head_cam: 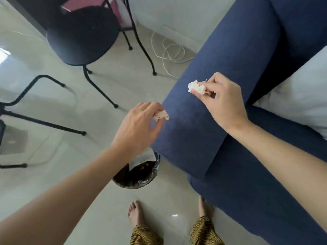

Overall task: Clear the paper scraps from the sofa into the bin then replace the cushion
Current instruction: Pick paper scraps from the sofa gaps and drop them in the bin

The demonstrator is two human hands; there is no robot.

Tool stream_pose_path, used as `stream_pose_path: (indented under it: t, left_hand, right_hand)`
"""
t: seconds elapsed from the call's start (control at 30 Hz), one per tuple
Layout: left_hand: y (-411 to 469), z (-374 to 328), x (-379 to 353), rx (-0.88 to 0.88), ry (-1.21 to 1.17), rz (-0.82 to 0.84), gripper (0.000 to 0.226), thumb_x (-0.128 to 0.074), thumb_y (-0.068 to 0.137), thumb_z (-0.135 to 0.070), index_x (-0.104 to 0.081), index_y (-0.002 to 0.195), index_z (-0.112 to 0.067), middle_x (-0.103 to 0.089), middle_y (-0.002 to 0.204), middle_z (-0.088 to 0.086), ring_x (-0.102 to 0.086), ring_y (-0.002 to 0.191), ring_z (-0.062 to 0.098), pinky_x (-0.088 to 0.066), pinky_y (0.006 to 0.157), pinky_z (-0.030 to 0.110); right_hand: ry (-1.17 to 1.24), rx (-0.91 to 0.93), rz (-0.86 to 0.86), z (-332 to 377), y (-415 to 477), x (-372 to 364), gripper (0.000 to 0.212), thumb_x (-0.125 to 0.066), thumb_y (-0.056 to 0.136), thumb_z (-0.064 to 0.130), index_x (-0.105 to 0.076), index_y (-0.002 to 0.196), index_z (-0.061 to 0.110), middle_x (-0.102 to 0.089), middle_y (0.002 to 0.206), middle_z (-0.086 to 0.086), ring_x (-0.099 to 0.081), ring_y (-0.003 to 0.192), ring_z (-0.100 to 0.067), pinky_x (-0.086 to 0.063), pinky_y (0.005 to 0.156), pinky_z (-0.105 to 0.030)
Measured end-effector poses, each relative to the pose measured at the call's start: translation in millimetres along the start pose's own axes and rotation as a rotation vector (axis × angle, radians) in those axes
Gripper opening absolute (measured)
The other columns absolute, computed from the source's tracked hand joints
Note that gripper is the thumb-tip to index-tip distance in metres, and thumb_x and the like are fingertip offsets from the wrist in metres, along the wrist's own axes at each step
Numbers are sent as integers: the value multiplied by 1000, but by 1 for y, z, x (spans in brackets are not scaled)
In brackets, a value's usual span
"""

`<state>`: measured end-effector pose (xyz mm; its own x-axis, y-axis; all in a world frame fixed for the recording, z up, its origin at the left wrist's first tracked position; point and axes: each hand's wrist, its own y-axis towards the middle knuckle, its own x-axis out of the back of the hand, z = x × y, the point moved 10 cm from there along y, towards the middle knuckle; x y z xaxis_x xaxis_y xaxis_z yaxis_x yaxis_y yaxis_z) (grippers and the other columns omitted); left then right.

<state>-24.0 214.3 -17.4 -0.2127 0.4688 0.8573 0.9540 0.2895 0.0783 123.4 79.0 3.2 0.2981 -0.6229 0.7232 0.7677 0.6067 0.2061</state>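
Observation:
My left hand (137, 127) pinches a crumpled paper scrap (161, 115) beside the blue sofa's armrest (203, 121), above the bin. My right hand (223, 99) holds a white crumpled paper scrap (196, 87) over the armrest. The bin (138, 175), lined with a dark shiny bag, stands on the floor against the sofa's front corner, partly hidden by my left forearm. A white cushion (297, 103) lies on the sofa seat at the right edge.
A black round stool (83, 34) and black chair legs (40, 119) stand on the glossy tiled floor to the left. A white cable (169, 52) coils on the floor behind the sofa arm. My bare feet (135, 213) stand below the bin.

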Motion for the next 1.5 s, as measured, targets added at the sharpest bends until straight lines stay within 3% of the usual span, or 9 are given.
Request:
stream_pose_path:
  t: [0.1, 0.37, 0.5, 0.67, 0.73, 0.83, 1.17, 1.3, 1.5]
  left_hand:
    - [-39, 57, 28, 119, 55, -6, 14, -64, 92, -21, -63, 105, -15, -66, 92, 0, -60, 89, 24, -36, 73, 26]
    - [-133, 155, 25, 308, 53, 107, 32, -64, 94, -41, -67, 114, -16, -56, 85, -8, -62, 84, 25, -49, 77, 42]
    - [-159, 174, 6, 381, 68, 181, 45, -60, 94, -49, -62, 130, -22, -67, 106, -2, -62, 98, 24, -47, 87, 42]
    - [-183, 194, -7, 460, 68, 270, 77, -60, 87, -63, -33, 152, -32, -60, 125, -5, -54, 113, 21, -43, 94, 39]
    - [-188, 199, -3, 470, 64, 265, 82, -60, 84, -66, -30, 152, -33, -58, 127, -5, -53, 114, 21, -42, 95, 39]
    - [-193, 204, 6, 481, 57, 246, 84, -61, 81, -68, -28, 152, -35, -54, 130, -4, -51, 117, 21, -41, 98, 41]
    - [-204, 218, 22, 497, 67, 212, 86, -59, 82, -69, -28, 154, -32, -52, 138, -1, -46, 127, 24, -37, 104, 44]
    - [-206, 219, 25, 487, 70, 190, 86, -61, 83, -67, -28, 154, -31, -53, 137, -2, -46, 126, 23, -38, 103, 43]
    - [-207, 221, 29, 475, 61, 170, 87, -63, 83, -66, -29, 155, -31, -54, 135, -1, -46, 125, 24, -37, 103, 43]
  right_hand:
    - [29, 60, 51, 45, 3, -41, 28, -70, 96, 35, -80, 90, 10, -54, 77, -7, -50, 63, -19, -45, 61, -36]
    - [33, 195, 177, 127, -13, -127, 25, -74, 92, 33, -81, 95, 10, -54, 77, -5, -53, 64, -21, -47, 59, -42]
    - [28, 234, 232, 147, -23, -153, 24, -74, 93, 33, -81, 97, 10, -54, 78, -3, -54, 65, -21, -48, 58, -41]
    - [36, 225, 282, 158, -39, -170, 25, -73, 93, 33, -81, 100, 10, -53, 79, 1, -50, 65, -14, -40, 58, -23]
    - [51, 202, 296, 161, -46, -174, 23, -73, 94, 32, -81, 101, 11, -51, 80, 3, -46, 64, -10, -34, 59, -12]
    - [50, 172, 316, 163, -60, -182, 23, -71, 96, 32, -78, 103, 12, -50, 84, 4, -44, 65, -5, -32, 63, -10]
    - [42, 121, 427, 157, -111, -213, 19, -71, 96, 35, -71, 108, 20, -69, 93, 8, -59, 85, -8, -51, 75, -31]
    - [9, 83, 528, 151, -122, -225, 35, -75, 90, 42, -68, 117, 21, -63, 99, 13, -56, 91, -5, -48, 78, -27]
    - [-186, 121, 716, 147, -136, -243, 91, -76, 77, 63, -42, 152, 24, -50, 126, 5, -50, 121, -16, -41, 96, -29]
